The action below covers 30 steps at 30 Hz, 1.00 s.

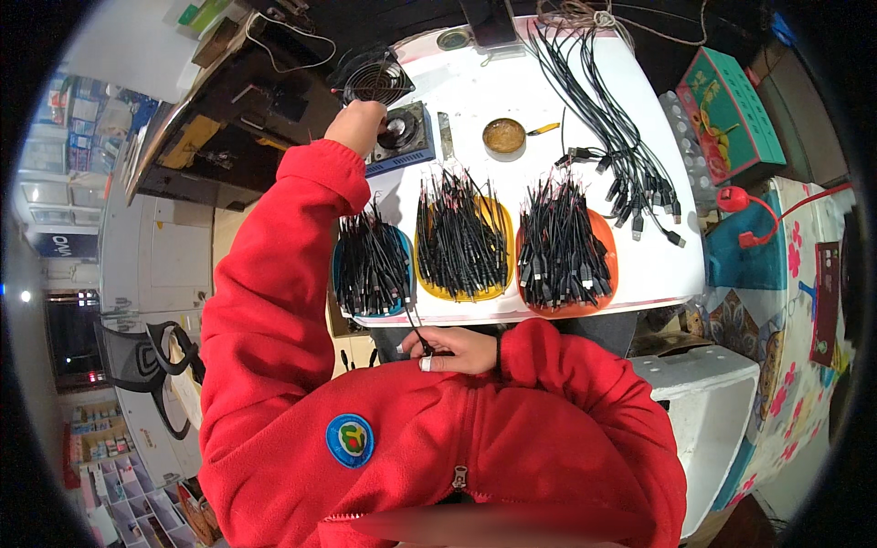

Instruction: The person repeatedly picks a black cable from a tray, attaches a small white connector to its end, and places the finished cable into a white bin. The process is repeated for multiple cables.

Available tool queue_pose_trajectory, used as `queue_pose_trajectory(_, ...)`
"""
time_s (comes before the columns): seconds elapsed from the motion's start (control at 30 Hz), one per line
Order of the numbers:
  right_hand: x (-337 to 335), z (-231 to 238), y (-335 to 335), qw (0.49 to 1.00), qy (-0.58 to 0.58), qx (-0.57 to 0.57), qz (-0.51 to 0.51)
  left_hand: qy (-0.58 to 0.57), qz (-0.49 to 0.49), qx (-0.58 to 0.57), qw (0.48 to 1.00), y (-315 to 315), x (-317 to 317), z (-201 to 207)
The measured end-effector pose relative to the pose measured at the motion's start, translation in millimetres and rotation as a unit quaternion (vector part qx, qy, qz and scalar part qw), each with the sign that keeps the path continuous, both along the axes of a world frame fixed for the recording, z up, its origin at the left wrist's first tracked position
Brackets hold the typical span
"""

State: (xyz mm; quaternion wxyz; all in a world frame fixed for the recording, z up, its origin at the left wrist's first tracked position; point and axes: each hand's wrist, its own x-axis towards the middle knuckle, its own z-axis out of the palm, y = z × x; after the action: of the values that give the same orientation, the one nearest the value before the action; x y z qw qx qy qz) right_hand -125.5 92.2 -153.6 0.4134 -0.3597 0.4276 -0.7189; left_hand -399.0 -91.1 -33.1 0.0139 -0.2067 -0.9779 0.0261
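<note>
My left hand (358,126) reaches to the far left of the white table and is closed, with its fingertips over or beside a blue box-shaped device (402,132) with a round dark top. What it grips, if anything, is hidden. Close to my chest, at the near table edge, my right hand (457,351) pinches a thin black cable (418,332). Short black cables with stripped reddish ends fill a blue tray (408,251), a yellow tray (508,239) and an orange tray (607,236), standing in a row. The blue tray is nearest my right hand.
A black fan (379,78) stands behind the device. A metal strip (445,135), a round tin of brown paste (504,135) and a yellow-handled tool (544,130) lie mid-table. Long black USB cables (603,110) spread at far right, beside a green-and-red box (731,110).
</note>
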Motion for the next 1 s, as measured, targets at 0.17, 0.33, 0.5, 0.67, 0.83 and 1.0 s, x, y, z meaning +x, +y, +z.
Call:
queue_pose_trajectory(0.17, 2, -3, 1, 1.0, -0.007, 0.0, -0.007, -0.002, 0.001, -0.018, 1.0, 0, -3, -3)
queue_pose_trajectory(0.33, 3, -1, 1, 1.0, -0.011, -0.012, -0.011, 0.003, -0.005, -0.025, 1.0, -1, -6, -8)
queue_pose_trajectory(0.5, 4, 0, 5, 1.0, 0.006, 0.007, -0.014, 0.009, 0.0, 0.043, 0.999, 1, 5, 7)
queue_pose_trajectory(0.67, 11, -1, 16, 0.995, 0.081, 0.059, -0.022, -0.001, -0.012, 0.317, 0.948, 14, 64, 58)
queue_pose_trajectory(0.83, 24, 25, 34, 0.953, 0.179, 0.225, -0.099, -0.094, -0.018, 0.524, 0.846, 37, 176, 104)
queue_pose_trajectory(1.0, 53, 82, 62, 0.897, 0.257, 0.079, -0.352, -0.253, -0.025, 0.698, 0.669, 89, 283, 105)
